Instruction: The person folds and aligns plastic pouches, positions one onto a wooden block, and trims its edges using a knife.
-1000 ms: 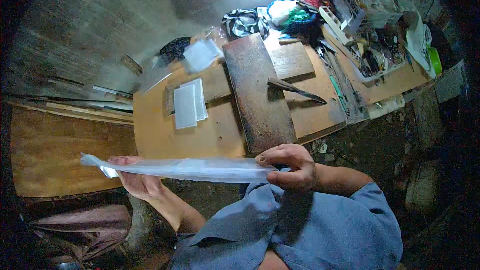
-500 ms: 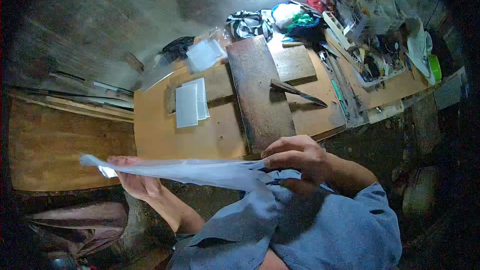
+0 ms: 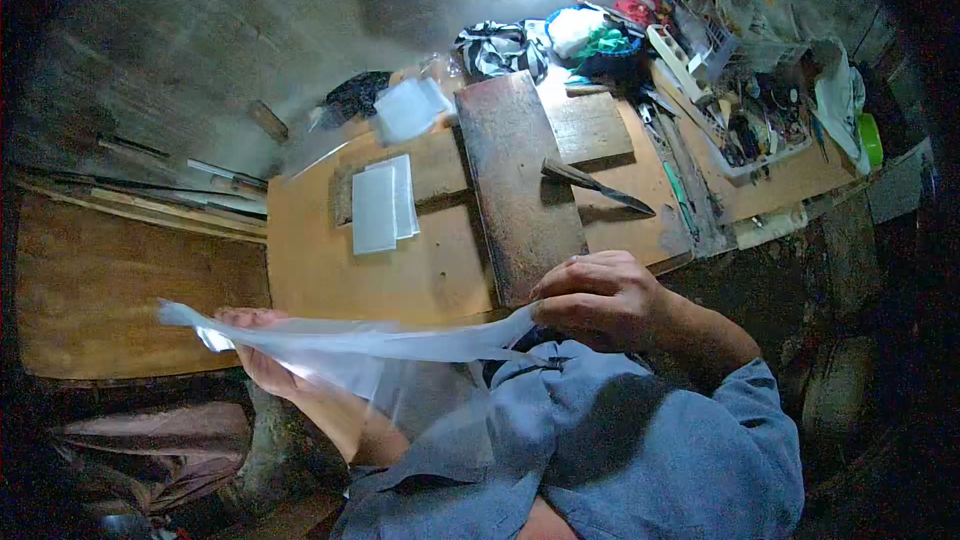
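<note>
A clear plastic bag (image 3: 400, 342) is stretched sideways in front of my body, its lower part hanging see-through over my shirt. My left hand (image 3: 265, 362) supports the left end, fingers behind and around the film; a bright white patch shows beside those fingers. At the other end, my right hand (image 3: 605, 300) pinches the gathered edge between thumb and fingers. Beyond the bag, white rectangular sheets (image 3: 377, 210) lie on the wooden bench (image 3: 330, 275). A knife (image 3: 600, 187) rests across a dark wooden board (image 3: 520, 190).
More white sheets (image 3: 410, 108) lie at the back of the bench beside a black bag (image 3: 355, 95). A striped black-and-white cloth (image 3: 500, 48) sits behind the board. On the right stands a tray of tools (image 3: 765, 130), near a green-handled tool (image 3: 678, 190) and a power strip (image 3: 675, 58).
My right hand has risen slightly, lifting its end of the plastic bag. The bag's lower side has spread downward and now hangs over my left forearm and shirt.
</note>
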`<state>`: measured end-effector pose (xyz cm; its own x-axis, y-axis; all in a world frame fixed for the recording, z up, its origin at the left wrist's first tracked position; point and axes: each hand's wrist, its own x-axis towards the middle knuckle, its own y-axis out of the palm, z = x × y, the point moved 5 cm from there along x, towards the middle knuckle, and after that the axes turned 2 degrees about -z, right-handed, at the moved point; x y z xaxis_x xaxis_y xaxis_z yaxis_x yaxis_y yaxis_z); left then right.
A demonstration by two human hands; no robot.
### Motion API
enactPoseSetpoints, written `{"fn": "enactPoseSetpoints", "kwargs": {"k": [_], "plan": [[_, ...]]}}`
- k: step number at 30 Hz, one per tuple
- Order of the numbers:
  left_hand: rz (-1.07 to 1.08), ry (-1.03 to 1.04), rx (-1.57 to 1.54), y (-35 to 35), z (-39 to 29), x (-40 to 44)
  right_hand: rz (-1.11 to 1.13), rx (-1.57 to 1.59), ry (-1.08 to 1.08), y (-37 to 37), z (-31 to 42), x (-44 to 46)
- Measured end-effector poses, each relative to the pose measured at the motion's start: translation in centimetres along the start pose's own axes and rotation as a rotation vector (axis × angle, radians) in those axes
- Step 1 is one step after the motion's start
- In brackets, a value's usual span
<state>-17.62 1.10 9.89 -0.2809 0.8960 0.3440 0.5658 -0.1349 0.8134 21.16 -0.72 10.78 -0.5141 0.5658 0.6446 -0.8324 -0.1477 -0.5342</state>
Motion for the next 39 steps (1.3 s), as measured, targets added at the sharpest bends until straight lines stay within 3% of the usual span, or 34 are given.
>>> {"fn": "enactPoseSetpoints", "kwargs": {"k": [8,11,14,15,17,19,20,22,35,39], "plan": [[0.019,-0.013,-0.096,0.7,0.3,0.1,0.022,-0.082,-0.040,-0.2,0.0,0.4],[-0.083,-0.101,-0.208,-1.2,0.2,-0.1,0.016,-0.129,-0.058,-0.2,-0.1,0.3],[0.030,0.130,0.283,0.0,0.6,-0.1,0.004,-0.130,-0.032,-0.1,-0.4,0.3],[-0.025,0.091,-0.022,-0.2,1.2,0.0,-0.017,-0.127,-0.019,-0.2,-0.5,0.4],[-0.079,0.051,-0.328,-0.3,1.5,0.0,-0.036,-0.124,-0.006,-0.4,-0.5,0.5],[-0.477,-0.034,-0.362,-1.8,2.1,-0.5,-0.090,-0.087,-0.063,-1.1,-0.4,0.7],[-0.498,-0.030,-0.313,-2.2,2.2,-0.5,-0.089,-0.087,-0.064,-1.0,-0.2,0.7],[-0.461,-0.017,-0.188,-3.2,2.5,-0.6,-0.182,-0.052,0.134,-1.2,-0.7,0.3],[-0.583,-0.218,0.270,-10.4,6.4,-1.0,-0.226,0.051,0.114,-2.4,-1.1,-0.9],[-0.608,-0.301,0.343,-12.1,8.2,-0.7,-0.330,0.134,0.137,-3.1,-1.4,-1.3]]}}
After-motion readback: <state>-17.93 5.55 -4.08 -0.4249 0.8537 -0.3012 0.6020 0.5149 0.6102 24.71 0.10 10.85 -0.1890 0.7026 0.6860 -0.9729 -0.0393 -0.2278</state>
